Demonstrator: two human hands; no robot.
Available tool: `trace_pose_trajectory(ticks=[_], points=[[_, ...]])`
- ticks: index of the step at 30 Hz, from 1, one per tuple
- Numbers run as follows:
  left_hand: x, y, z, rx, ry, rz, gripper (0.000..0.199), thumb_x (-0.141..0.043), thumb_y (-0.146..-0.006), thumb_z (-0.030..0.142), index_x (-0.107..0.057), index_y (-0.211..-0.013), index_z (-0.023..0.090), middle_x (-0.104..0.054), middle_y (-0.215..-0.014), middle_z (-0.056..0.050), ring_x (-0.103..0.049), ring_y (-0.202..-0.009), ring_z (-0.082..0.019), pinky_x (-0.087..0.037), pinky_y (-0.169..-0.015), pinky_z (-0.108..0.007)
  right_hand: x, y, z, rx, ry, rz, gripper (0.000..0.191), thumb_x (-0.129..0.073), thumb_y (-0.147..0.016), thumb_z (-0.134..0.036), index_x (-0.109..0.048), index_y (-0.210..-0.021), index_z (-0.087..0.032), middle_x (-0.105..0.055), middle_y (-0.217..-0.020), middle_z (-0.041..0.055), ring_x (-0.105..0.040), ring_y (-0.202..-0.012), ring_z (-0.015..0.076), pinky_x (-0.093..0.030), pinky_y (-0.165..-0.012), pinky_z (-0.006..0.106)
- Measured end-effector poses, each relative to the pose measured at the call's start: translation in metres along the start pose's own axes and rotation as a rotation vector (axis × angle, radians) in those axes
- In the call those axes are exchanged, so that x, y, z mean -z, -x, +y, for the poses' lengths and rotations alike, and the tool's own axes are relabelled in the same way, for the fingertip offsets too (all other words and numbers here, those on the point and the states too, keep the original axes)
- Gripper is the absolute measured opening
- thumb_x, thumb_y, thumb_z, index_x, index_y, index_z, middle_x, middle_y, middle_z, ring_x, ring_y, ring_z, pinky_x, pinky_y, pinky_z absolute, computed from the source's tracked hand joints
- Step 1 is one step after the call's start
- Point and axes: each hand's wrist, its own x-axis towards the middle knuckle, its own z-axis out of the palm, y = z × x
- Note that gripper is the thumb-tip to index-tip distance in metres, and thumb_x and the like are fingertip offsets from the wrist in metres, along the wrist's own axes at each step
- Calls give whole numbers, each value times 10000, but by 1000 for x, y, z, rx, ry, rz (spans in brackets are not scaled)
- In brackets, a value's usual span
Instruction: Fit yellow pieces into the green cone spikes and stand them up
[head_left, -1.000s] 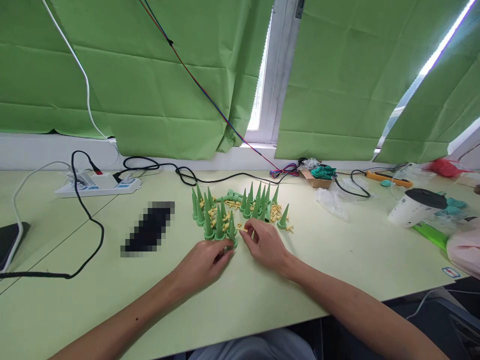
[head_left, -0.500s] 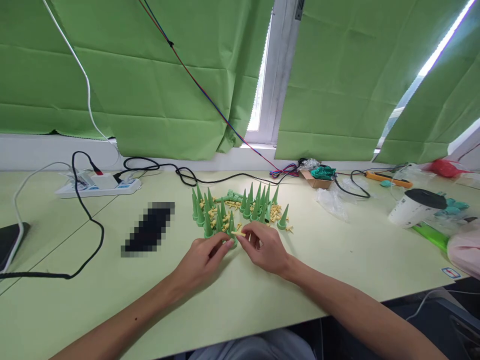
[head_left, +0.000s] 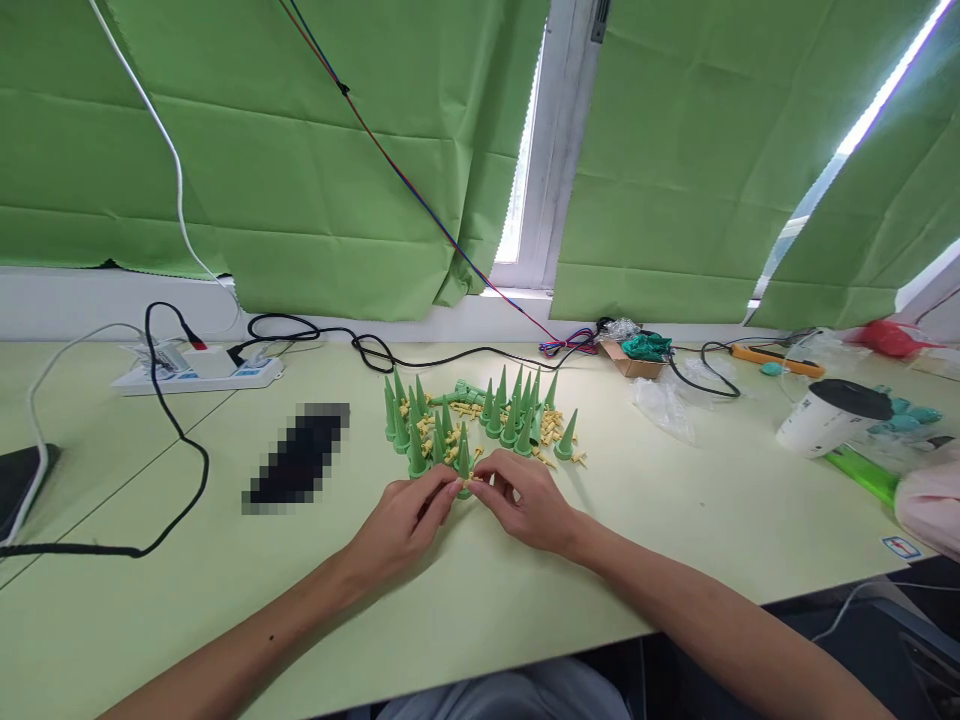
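Several green cones [head_left: 439,440] stand upright in two groups on the pale table, with small yellow pieces [head_left: 553,425] scattered among them. My left hand [head_left: 409,512] pinches at the left side of the base of the nearest green cone [head_left: 463,455]. From the right, my right hand [head_left: 529,503] has its thumb and forefinger closed on a small yellow piece at that same base. The fingertips of both hands almost meet there and hide part of the piece. Behind the cones lies a jointed green part [head_left: 469,390].
A white power strip [head_left: 199,372] with black cables sits at the back left, near a blurred dark object [head_left: 300,460]. At the right are a cardboard box [head_left: 634,360], plastic bags, an orange tool [head_left: 778,360] and a white cup [head_left: 829,420].
The yellow piece in my right hand has moved left and down to the base of the nearest cone. My hands are closer together.
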Motion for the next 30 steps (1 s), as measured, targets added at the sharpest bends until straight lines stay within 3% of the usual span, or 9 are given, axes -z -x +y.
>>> trace_pose_trajectory(ticks=[11, 19, 30], points=[[-2, 1, -4, 22, -27, -7, 269, -354, -1021, 321, -581, -927, 212, -537, -615, 45, -473, -522, -109, -374, -570, -207, -1, 0, 0, 29, 18, -13, 140, -478, -995, -227, -581, -911, -185, -603, -725, 11, -488, -593, 117, -394, -569, 241], [-3, 0, -5, 160, 79, 131, 293, -419, -997, 411, -499, -1211, 228, -517, -603, 68, -438, -529, -127, -351, -539, -216, -1, 0, 1, -25, 54, 144, 134, -500, -975, -225, -557, -859, -191, -571, -696, 0, -466, -552, 104, -380, -535, 230], [-7, -6, -6, 259, 231, -83, 440, -483, -945, 456, -496, -1280, 172, -403, -531, 93, -381, -487, -126, -290, -495, -226, 2, -3, -5, -69, 62, 208, 144, -473, -976, -230, -544, -854, -199, -582, -713, 15, -499, -569, 116, -417, -537, 241]])
